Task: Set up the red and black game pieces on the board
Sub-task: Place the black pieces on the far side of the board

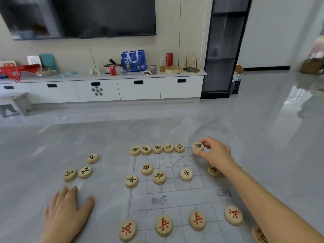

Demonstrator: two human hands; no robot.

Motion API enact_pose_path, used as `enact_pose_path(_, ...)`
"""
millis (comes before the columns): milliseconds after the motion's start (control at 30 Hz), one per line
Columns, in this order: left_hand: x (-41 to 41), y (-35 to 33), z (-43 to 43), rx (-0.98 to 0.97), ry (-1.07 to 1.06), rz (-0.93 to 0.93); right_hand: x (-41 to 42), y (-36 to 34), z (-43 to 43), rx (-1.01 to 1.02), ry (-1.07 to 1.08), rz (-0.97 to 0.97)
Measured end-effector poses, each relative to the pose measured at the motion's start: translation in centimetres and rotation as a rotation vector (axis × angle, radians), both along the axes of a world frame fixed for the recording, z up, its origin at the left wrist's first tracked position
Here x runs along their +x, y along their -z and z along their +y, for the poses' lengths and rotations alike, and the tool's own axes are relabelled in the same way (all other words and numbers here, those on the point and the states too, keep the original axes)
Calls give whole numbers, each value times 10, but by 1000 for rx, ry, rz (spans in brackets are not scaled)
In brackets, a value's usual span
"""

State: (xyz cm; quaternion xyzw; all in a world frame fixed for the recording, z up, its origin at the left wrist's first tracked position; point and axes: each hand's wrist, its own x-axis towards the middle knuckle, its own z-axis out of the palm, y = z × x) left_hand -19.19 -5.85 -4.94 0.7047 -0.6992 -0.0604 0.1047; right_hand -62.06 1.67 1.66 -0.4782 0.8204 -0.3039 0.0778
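The round pale wooden discs (159, 177) are finished matt and smooth, with characters painted in. The thin translucent plastic board sheet (184, 199) is surrounded by glossy grey floor tiles (263, 128).

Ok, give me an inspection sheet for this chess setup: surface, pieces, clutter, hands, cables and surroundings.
Surface: grey tiled floor with a thin printed board laid on it.
Job's things: far row of black pieces, five placed; red soldiers along the near row; three loose black pieces off the board, left.
Clutter: nothing seen.
Hands: left hand flat on the floor; right hand pinches a black piece at the far row.
Cables: nothing seen.
Surroundings: television on the wall, white cabinet carrying a blue bag and red can.
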Motion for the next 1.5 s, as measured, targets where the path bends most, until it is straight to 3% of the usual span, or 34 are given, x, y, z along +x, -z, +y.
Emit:
enact_pose_path(167, -23, -12, 1, 54, -9, 154, -39, 7, 13, 45, 84, -44)
enact_pose_path(467, -60, -8, 3, -41, 97, 177, -92, 18, 18, 43, 177, -164)
enact_pose_path(700, -66, -8, 7, -75, 107, 50, -102, 22, 13, 78, 161, -183)
enact_pose_path(1033, -63, -6, 9, -79, 95, 13, -100, 21, 3, 125, 114, -152)
enact_pose_path(1133, -72, -12, 8, -50, 156, 87, -111, 24, 12, 145, 150, -95)
enact_pose_path(1200, -70, -20, 8, -26, 107, 247, -113, 24, 14, 180, 133, -69)
enact_pose_path(1300, -52, -26, -2, -157, 22, 447, -109, 21, 11, 182, 113, -97)
enact_pose_path(1400, -31, -29, -23, -246, -89, 426, -109, 27, 11, 156, 122, -130)
enact_pose_path(1500, -15, -33, -44, -118, -158, 382, -121, 39, 12, 137, 148, -200)
